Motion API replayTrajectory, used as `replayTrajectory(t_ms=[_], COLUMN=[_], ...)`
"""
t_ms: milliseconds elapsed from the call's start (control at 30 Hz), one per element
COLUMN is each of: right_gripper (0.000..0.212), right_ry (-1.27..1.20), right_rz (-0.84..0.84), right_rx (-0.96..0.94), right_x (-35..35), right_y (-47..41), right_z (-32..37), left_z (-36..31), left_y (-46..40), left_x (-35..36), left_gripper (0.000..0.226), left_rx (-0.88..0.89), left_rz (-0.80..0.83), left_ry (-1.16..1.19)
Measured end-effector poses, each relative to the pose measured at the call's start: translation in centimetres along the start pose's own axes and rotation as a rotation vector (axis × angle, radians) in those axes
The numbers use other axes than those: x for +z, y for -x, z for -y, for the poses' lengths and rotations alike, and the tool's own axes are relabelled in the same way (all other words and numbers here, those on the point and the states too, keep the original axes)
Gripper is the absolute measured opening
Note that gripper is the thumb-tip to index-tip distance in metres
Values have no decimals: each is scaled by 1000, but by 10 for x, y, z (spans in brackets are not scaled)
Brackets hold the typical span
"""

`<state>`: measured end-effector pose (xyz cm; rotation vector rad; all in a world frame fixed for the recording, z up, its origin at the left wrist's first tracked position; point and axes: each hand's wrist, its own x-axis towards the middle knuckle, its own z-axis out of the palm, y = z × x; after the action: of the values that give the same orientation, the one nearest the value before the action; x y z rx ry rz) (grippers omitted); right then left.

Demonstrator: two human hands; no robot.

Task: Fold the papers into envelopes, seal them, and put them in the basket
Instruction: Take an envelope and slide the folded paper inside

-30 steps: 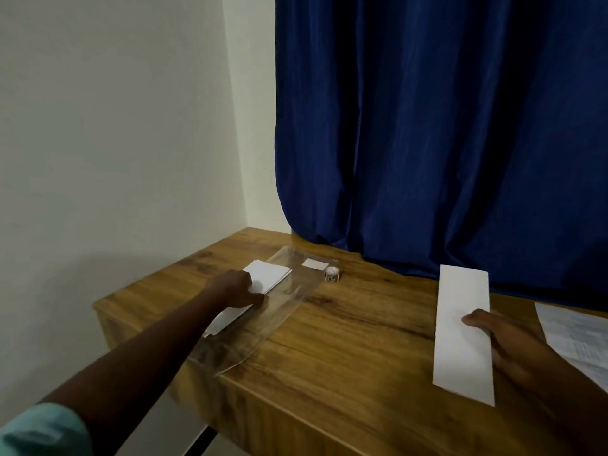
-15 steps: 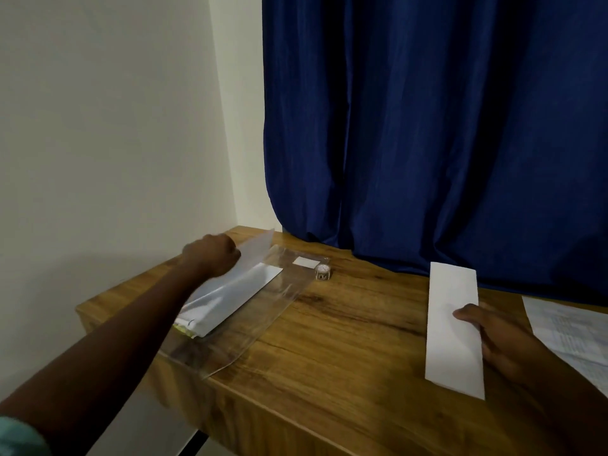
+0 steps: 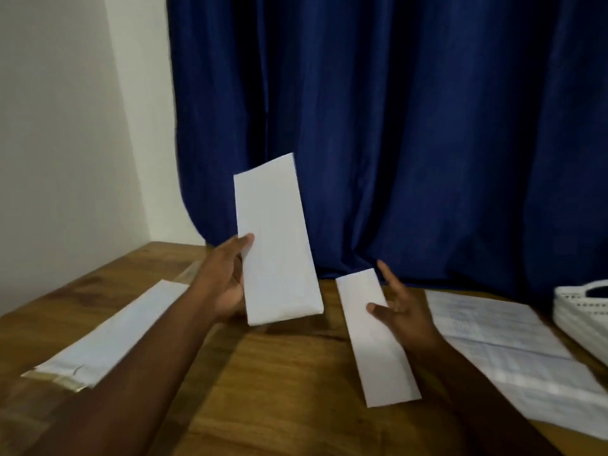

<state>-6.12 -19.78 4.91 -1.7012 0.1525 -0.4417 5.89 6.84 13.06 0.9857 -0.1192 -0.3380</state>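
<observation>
My left hand (image 3: 227,281) holds a white envelope (image 3: 276,245) upright above the middle of the wooden table (image 3: 289,390), thumb on its front face. A folded strip of white paper (image 3: 375,337) lies flat on the table to the right. My right hand (image 3: 401,311) hovers at that strip's right edge with fingers spread, thumb tip over the paper. A white basket (image 3: 582,311) shows at the far right edge, partly cut off.
More white envelopes in a clear plastic sleeve (image 3: 108,337) lie at the left of the table. A printed sheet (image 3: 513,353) lies flat at the right, between the strip and the basket. A dark blue curtain (image 3: 394,126) hangs behind; a pale wall stands at left.
My left hand pulled one envelope out of the plastic sleeve and carried it right and up to the table's middle. My right hand lifted off the folded strip and spread its fingers.
</observation>
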Motion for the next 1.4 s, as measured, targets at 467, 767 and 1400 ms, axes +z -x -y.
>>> replayTrajectory(t_ms=[467, 767, 1400], right_gripper=[31, 14, 18], right_ry=[55, 17, 290], right_rz=[-199, -359, -374], right_rx=[40, 99, -127], right_x=[-14, -20, -20], right_y=[5, -5, 3], right_z=[15, 7, 8], left_z=[121, 123, 130], left_y=[-51, -60, -41], left_x=[69, 61, 71], left_gripper=[48, 55, 49], left_rx=[-240, -250, -219], left_rz=[205, 190, 310], left_ry=[416, 416, 202])
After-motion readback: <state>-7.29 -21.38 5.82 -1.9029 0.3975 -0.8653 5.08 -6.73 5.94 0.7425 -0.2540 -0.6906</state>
